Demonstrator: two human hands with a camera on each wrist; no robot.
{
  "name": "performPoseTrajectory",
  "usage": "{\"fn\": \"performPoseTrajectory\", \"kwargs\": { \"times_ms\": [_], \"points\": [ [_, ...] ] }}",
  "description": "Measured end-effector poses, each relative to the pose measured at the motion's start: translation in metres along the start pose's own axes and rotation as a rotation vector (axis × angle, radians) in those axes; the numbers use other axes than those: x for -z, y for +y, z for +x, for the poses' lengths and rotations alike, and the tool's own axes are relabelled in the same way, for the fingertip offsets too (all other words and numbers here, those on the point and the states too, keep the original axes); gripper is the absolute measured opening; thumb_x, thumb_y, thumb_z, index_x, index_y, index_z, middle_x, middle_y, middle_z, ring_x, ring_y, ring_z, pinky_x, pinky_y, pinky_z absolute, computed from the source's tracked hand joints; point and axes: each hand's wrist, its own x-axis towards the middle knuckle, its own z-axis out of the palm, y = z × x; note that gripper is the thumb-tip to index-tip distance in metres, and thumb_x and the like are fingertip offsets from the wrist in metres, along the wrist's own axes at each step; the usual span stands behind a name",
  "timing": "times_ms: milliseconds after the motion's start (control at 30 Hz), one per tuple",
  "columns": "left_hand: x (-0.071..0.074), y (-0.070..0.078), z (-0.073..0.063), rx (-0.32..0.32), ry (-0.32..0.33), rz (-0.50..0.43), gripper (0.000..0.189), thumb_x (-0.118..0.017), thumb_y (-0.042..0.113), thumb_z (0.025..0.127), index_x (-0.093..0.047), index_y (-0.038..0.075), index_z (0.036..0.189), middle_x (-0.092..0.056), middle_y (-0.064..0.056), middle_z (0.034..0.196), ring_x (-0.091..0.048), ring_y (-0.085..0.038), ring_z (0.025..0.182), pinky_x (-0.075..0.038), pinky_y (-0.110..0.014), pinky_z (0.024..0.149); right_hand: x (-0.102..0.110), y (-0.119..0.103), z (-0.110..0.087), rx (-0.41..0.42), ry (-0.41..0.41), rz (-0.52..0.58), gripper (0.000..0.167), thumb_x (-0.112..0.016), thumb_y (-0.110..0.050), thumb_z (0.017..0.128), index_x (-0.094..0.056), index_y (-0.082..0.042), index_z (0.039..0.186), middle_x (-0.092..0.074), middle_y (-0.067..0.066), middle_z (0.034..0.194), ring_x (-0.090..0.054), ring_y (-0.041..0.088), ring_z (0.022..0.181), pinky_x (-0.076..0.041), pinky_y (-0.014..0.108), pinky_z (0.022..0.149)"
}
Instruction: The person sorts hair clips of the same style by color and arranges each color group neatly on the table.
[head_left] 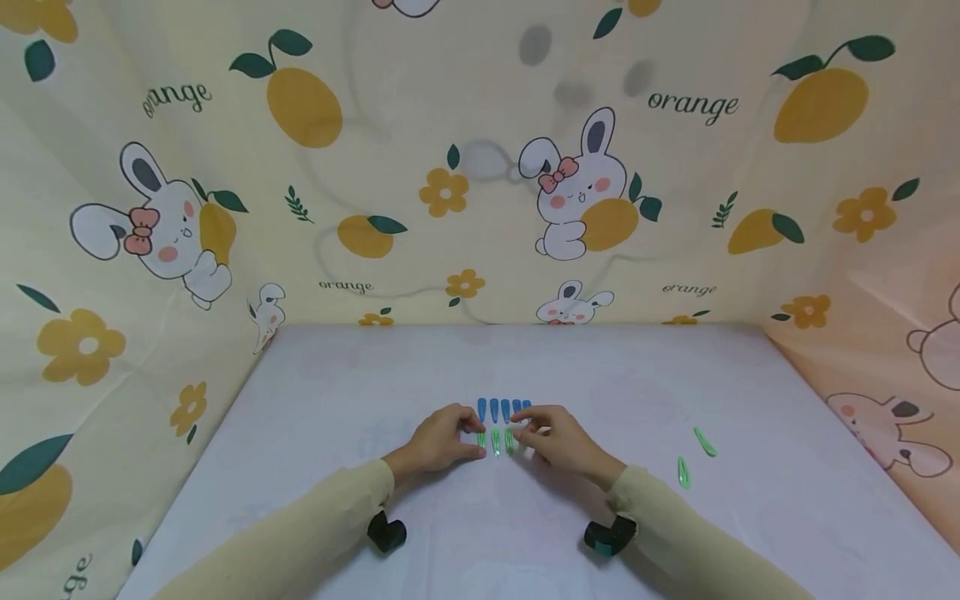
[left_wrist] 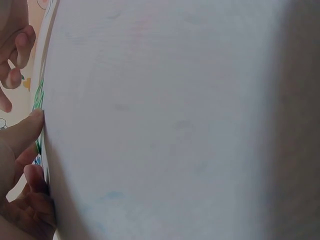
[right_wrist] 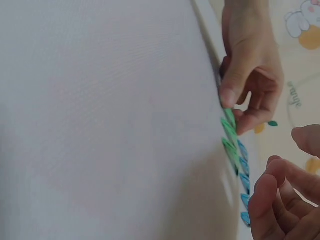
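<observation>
Several blue snap hair clips (head_left: 494, 410) lie upright side by side in a row on the white table. Nearer the person is a second row of three green snap hair clips (head_left: 496, 443). My left hand (head_left: 442, 439) pinches the leftmost green hair clip (right_wrist: 229, 116) lengthwise between thumb and finger, down at the table. My right hand (head_left: 558, 437) hovers by the right end of both rows, partly covering the last blue clips. In the right wrist view, the right hand's loosely bent fingers (right_wrist: 265, 200) hold nothing and stand apart from the clips.
Two more green hair clips, one slanted (head_left: 705, 442) and one nearly upright (head_left: 684, 472), lie apart on the right of the table (head_left: 315, 392). A patterned cloth (head_left: 405, 167) with rabbits and oranges hangs behind and along the sides. Each wrist carries a black camera (head_left: 387, 532).
</observation>
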Motion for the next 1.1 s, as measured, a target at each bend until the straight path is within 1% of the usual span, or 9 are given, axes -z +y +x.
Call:
{"fn": "performPoseTrajectory", "kwargs": {
  "times_ms": [167, 300, 567, 700, 833, 1000, 1100],
  "points": [
    [-0.001, -0.001, 0.000, -0.009, 0.006, 0.006, 0.030, -0.085, 0.026, 0.082, -0.071, 0.017, 0.108, -0.064, 0.003, 0.103, -0.051, -0.011, 0.089, -0.042, -0.026, 0.078, 0.007, -0.004, -0.009, 0.024, 0.010, 0.013, 0.034, -0.065, -0.017, 0.099, -0.065, 0.002, 0.127, -0.067, 0.020, 0.088, -0.047, 0.011, 0.050, -0.039, 0.021, 0.047],
    [-0.001, -0.001, 0.000, -0.015, 0.010, 0.013, 0.030, -0.085, 0.026, 0.082, -0.071, 0.017, 0.107, -0.064, 0.004, 0.102, -0.051, -0.011, 0.088, -0.042, -0.025, 0.077, 0.013, -0.007, -0.017, 0.033, 0.011, 0.028, 0.035, -0.065, -0.016, 0.099, -0.064, 0.003, 0.128, -0.066, 0.023, 0.089, -0.047, 0.012, 0.051, -0.040, 0.021, 0.047],
    [-0.002, -0.002, 0.000, -0.009, 0.010, 0.004, 0.030, -0.085, 0.026, 0.081, -0.070, 0.018, 0.106, -0.063, 0.004, 0.102, -0.050, -0.011, 0.088, -0.042, -0.025, 0.078, 0.027, -0.007, -0.034, 0.046, 0.025, 0.006, 0.033, -0.063, -0.014, 0.100, -0.063, 0.004, 0.128, -0.065, 0.023, 0.091, -0.051, 0.014, 0.054, -0.045, 0.024, 0.050],
    [-0.002, -0.003, 0.000, -0.004, 0.008, 0.002, 0.031, -0.085, 0.026, 0.081, -0.070, 0.018, 0.107, -0.063, 0.004, 0.102, -0.050, -0.011, 0.087, -0.042, -0.024, 0.077, 0.035, -0.005, -0.041, 0.038, 0.033, -0.005, 0.033, -0.062, -0.013, 0.100, -0.063, 0.003, 0.128, -0.064, 0.023, 0.093, -0.053, 0.015, 0.055, -0.047, 0.026, 0.051],
    [-0.002, -0.003, 0.000, -0.004, 0.008, -0.002, 0.031, -0.085, 0.026, 0.081, -0.070, 0.018, 0.107, -0.062, 0.004, 0.102, -0.050, -0.011, 0.087, -0.042, -0.024, 0.077, 0.043, -0.003, -0.047, 0.015, 0.044, -0.022, 0.033, -0.063, -0.015, 0.100, -0.063, 0.002, 0.129, -0.064, 0.021, 0.097, -0.054, 0.015, 0.058, -0.049, 0.027, 0.053],
    [-0.002, -0.003, 0.000, 0.001, 0.010, -0.007, 0.029, -0.085, 0.027, 0.082, -0.070, 0.019, 0.106, -0.062, 0.004, 0.102, -0.050, -0.011, 0.088, -0.042, -0.025, 0.078, 0.053, 0.000, -0.055, 0.013, 0.048, -0.027, 0.035, -0.062, -0.018, 0.101, -0.062, 0.002, 0.130, -0.062, 0.022, 0.100, -0.056, 0.016, 0.059, -0.050, 0.028, 0.053],
    [-0.002, -0.004, 0.000, -0.008, 0.011, -0.008, 0.029, -0.085, 0.026, 0.082, -0.070, 0.019, 0.106, -0.062, 0.004, 0.102, -0.050, -0.012, 0.089, -0.042, -0.026, 0.078, 0.060, 0.003, -0.061, 0.014, 0.051, -0.022, 0.037, -0.063, -0.019, 0.101, -0.062, 0.003, 0.130, -0.062, 0.022, 0.100, -0.056, 0.016, 0.058, -0.050, 0.028, 0.053]
  ]
}}
